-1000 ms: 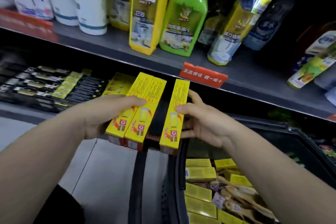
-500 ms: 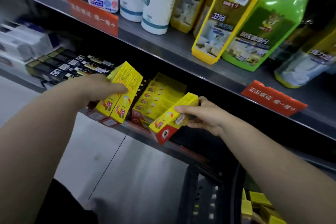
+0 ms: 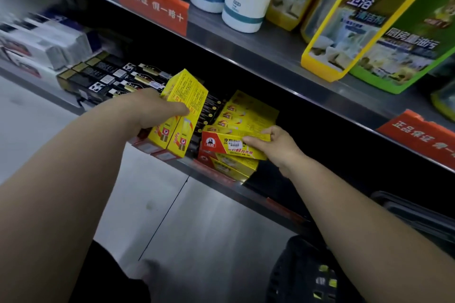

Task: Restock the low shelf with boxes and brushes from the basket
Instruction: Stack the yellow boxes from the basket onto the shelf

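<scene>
both hands (image 3: 152,108) (image 3: 275,147) grip flat yellow cardboard boxes (image 3: 181,115) w/ sharp edges.

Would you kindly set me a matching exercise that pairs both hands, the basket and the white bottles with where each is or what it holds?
1. left hand
2. right hand
3. basket
4. white bottles

A. standing on the upper shelf
B. grips two yellow boxes side by side
C. low at the right, below the shelves
D. pinches one red-ended box at the stack on the low shelf

Pairs: 1-B, 2-D, 3-C, 4-A.
</scene>
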The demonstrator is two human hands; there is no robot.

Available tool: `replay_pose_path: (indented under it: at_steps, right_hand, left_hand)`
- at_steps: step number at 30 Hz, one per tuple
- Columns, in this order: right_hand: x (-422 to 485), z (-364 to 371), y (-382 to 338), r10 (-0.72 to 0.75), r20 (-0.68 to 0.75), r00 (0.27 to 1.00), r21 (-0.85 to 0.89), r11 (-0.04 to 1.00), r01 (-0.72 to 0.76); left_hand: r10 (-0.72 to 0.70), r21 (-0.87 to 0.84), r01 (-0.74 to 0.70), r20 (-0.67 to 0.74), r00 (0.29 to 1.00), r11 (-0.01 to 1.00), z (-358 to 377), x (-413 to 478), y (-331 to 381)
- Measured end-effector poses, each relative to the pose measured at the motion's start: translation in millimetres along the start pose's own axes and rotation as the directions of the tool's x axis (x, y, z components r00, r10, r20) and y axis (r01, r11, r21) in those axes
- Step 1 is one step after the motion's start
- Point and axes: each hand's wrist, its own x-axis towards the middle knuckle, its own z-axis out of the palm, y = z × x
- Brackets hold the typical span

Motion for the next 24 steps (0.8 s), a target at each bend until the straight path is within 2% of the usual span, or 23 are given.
replay_pose_path:
  at_steps: [2, 4, 7, 9, 24]
  right_hand:
    - [0, -4, 0, 0.0, 0.002, 1.0, 0.041, 0.999, 0.0]
    - [-2, -5, 1, -0.013, 0.005, 1.0, 0.009, 1.0, 0.013]
    - [-6, 0, 4, -0.065, 0.043, 0.997, -0.259, 0.963, 0.074]
    - [-8, 4, 4, -0.091, 0.05, 0.995, -0.368, 0.924, 0.103]
    - [-13, 8, -2, -0.076, 0.075, 0.994, -0.417, 0.903, 0.1]
  left_hand:
    - [0.005, 0.011, -0.005, -0.017, 1.0, 1.0, 0, 0, -1]
    - [0.013, 0.023, -0.013, -0.028, 1.0, 1.0, 0, -1, -1]
    - [0.012, 0.043, -0.011, -0.016, 1.0, 0.999, 1, -1, 0]
    - [0.013, 0.059, -0.012, -0.005, 1.0, 0.998, 1, -1, 1]
    - [0.025, -0.046, -0.022, 0.059, 0.998, 0.999, 12, 3, 4]
